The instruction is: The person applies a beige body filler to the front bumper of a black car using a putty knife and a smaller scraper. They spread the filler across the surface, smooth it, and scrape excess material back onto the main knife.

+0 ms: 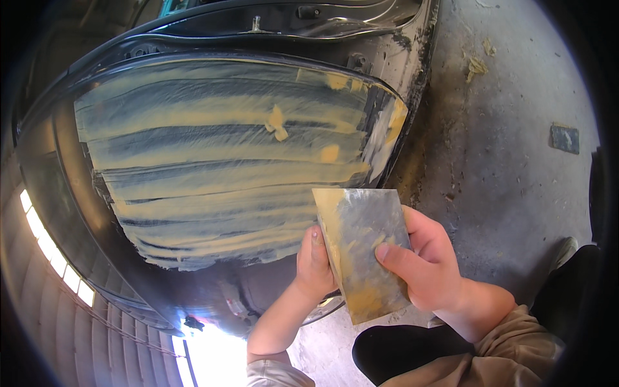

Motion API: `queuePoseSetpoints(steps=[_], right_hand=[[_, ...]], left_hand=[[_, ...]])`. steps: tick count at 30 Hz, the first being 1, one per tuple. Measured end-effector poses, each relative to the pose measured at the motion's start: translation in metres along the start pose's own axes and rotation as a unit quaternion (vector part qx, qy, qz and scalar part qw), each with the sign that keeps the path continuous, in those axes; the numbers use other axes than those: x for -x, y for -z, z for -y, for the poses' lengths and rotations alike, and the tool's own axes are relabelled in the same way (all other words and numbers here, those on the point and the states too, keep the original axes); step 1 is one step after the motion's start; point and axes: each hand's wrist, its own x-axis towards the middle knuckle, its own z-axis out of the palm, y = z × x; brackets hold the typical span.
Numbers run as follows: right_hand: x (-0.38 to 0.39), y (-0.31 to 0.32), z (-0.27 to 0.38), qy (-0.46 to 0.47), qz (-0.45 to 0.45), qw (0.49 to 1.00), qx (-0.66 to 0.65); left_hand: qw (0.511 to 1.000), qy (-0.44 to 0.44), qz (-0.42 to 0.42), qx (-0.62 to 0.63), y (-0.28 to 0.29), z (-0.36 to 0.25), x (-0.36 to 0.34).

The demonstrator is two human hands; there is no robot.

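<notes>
My right hand point(429, 261) grips a thin rectangular filler plate point(367, 245), its thumb pressed on the face. The plate is grey with smears of yellow putty, thickest at its lower end and along the left edge. At that left edge is my left hand point(314, 264), thumb upright against the plate and the other fingers mostly hidden behind it. Just beyond lies a dark car panel point(271, 277) coated with streaky yellow body filler point(225, 155). Two thicker filler dabs stand out on the coating: an irregular one point(277, 122) and a rounder one point(330, 153).
Bare dark bodywork with a metal stud point(256, 24) runs along the far side. On the stained concrete floor point(509, 84) to the right are a dark rectangular pad point(565, 138) and a yellowish scrap point(477, 68). Ribbed wall sheeting point(45, 303) is at lower left.
</notes>
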Motion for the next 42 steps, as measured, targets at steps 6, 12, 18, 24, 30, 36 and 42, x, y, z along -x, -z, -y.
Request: queuePoseSetpoints(steps=[6, 12, 18, 24, 30, 36, 42], right_hand=[[-0.002, 0.01, -0.003, -0.034, -0.017, 0.998, -0.055], [-0.005, 0.019, -0.003, -0.061, -0.014, 0.994, -0.085], [-0.008, 0.028, -0.001, -0.09, -0.008, 0.99, -0.106], [-0.015, 0.038, 0.019, 0.032, 0.012, 0.988, -0.148], [-0.06, 0.122, 0.03, 0.224, -0.201, 0.951, -0.065], [-0.06, 0.182, -0.024, 0.158, -0.308, 0.938, 0.024], [-0.069, 0.187, -0.063, 0.078, -0.36, 0.93, 0.009]], left_hand=[[0.953, -0.163, 0.052, -0.248, 0.014, -0.052, -0.003], [0.783, -0.406, -0.008, -0.471, 0.021, -0.089, -0.007], [0.724, -0.385, 0.008, -0.572, 0.035, -0.118, -0.002], [0.742, -0.318, 0.071, -0.586, 0.05, -0.14, -0.005], [0.976, -0.145, 0.162, 0.021, 0.058, -0.195, -0.031], [0.941, -0.146, 0.25, 0.175, 0.07, -0.211, -0.075], [0.915, -0.101, 0.348, 0.177, 0.067, -0.208, -0.128]])
